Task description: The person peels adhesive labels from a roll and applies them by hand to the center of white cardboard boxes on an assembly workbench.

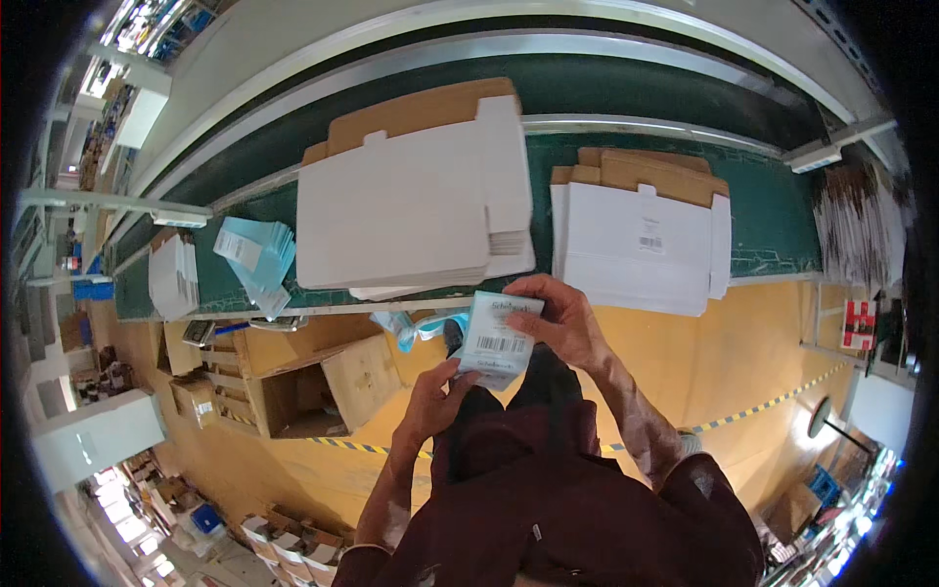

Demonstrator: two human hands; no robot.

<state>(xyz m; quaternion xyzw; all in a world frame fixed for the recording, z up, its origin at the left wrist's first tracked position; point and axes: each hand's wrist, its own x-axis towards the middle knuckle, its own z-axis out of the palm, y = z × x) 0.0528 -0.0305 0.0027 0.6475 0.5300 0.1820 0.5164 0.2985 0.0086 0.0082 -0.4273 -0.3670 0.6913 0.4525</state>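
Between my two hands, in front of the green workbench, is a small pale blue carton with print and a barcode. My left hand pinches its lower left corner. At its upper right edge my right hand grips it, thumb on the printed face. A fanned stack of flat pale blue cartons lies on the bench to the left. Straight ahead rests a pile of large flat white cardboard blanks, and to its right a smaller pile of white blanks with brown backs.
A small white stack sits at the bench's left end, and upright packed sheets at the right. Below the bench on the left stands a wooden cabinet. Yellow-and-black tape crosses the floor.
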